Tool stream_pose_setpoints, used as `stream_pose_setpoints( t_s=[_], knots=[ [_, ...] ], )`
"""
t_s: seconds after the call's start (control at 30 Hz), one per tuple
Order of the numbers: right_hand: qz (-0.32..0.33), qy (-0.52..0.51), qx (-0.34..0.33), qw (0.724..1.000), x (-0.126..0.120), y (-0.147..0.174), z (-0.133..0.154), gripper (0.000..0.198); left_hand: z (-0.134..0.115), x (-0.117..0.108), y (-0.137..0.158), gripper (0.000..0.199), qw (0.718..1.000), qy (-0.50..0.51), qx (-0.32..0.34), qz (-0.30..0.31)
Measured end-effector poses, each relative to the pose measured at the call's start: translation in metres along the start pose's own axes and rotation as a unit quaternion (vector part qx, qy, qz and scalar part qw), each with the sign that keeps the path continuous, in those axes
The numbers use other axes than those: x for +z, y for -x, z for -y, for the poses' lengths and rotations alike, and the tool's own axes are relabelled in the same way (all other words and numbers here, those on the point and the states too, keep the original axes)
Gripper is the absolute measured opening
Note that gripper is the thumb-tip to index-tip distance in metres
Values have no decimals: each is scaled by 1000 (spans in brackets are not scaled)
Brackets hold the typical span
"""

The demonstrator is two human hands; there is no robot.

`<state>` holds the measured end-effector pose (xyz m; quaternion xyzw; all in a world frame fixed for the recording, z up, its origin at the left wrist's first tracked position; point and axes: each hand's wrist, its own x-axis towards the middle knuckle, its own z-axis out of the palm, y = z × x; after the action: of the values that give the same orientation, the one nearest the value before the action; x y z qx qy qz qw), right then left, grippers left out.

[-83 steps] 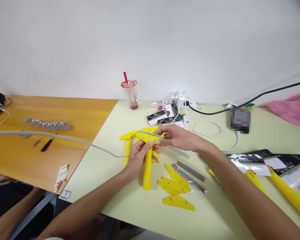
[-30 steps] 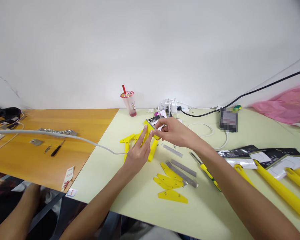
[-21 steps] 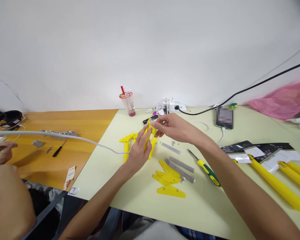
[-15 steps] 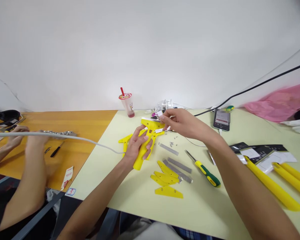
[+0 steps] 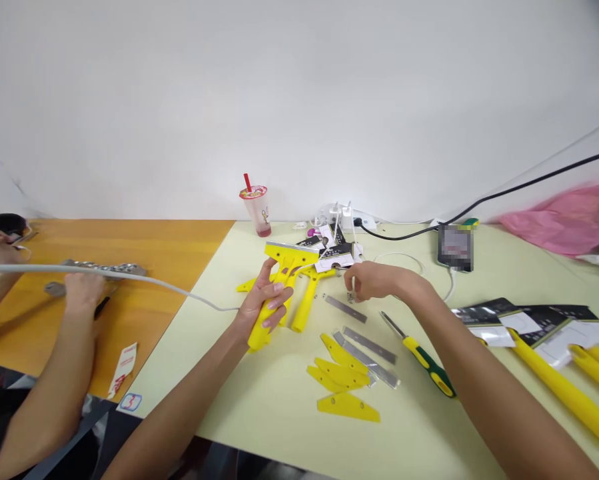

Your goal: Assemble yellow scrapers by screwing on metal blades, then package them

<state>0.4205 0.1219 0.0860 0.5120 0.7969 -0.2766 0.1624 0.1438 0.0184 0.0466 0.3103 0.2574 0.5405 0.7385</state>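
Observation:
My left hand (image 5: 266, 300) is closed around the handle of a yellow scraper (image 5: 292, 255), its wide head pointing away with a metal blade along the edge. Fingers bent downward, my right hand (image 5: 373, 280) is at a small pile of screws (image 5: 350, 297); anything between the fingertips is hidden. Another yellow scraper (image 5: 305, 305) lies just behind the held one. Nearer to me are a loose grey blade (image 5: 346, 309), more blades (image 5: 370, 345) and several yellow cover plates (image 5: 348, 407). A green and yellow screwdriver (image 5: 426, 363) lies to their right.
A drink cup (image 5: 257, 212) with a red straw stands by the wall. Cards (image 5: 342, 257), plugs and cables lie at the back. On the right are a phone (image 5: 455, 248) and yellow handles (image 5: 562, 383). Another person's arm (image 5: 64, 387) rests on the left table.
My right hand has left the scraper's head and moved down to the screws. My left hand has shifted the scraper slightly left. The view has shifted a little.

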Motion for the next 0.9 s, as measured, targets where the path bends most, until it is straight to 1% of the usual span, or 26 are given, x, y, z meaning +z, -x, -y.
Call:
stream_pose_setpoints(
  t_s=[0.1,0.27,0.33,0.53,0.6,0.67,0.73,0.8,0.83,0.87,0.9],
  knots=[
    [6,-1,-8,1000,4,-10,-5,21,2,0,0,75,999,34,-5,-16],
    [12,-6,-22,1000,7,-18,-12,14,5,4,1,80,997,62,-29,-48],
    [17,-11,-29,999,8,-20,-14,11,5,4,2,81,997,53,-43,-40],
    [15,-13,-28,999,10,-21,-16,13,7,1,3,74,996,10,-88,16],
    [11,-12,-27,999,10,-20,-15,13,8,0,3,71,995,5,-92,29],
    [4,-11,-27,1000,9,-18,-16,13,9,0,4,71,996,12,-85,26],
    [-16,-16,-40,999,3,-10,-14,9,10,0,4,72,997,22,-76,12],
    [-62,-43,-82,994,-6,6,-11,3,11,0,5,70,997,28,-71,-4],
    [-96,-65,-114,987,-12,17,-7,2,11,1,6,69,997,29,-70,-10],
    [-145,-96,-148,973,-18,30,-3,7,11,1,6,68,997,30,-69,-14],
    [-201,-129,-182,954,-23,43,2,13,12,2,7,66,997,31,-66,-17]
  ],
)
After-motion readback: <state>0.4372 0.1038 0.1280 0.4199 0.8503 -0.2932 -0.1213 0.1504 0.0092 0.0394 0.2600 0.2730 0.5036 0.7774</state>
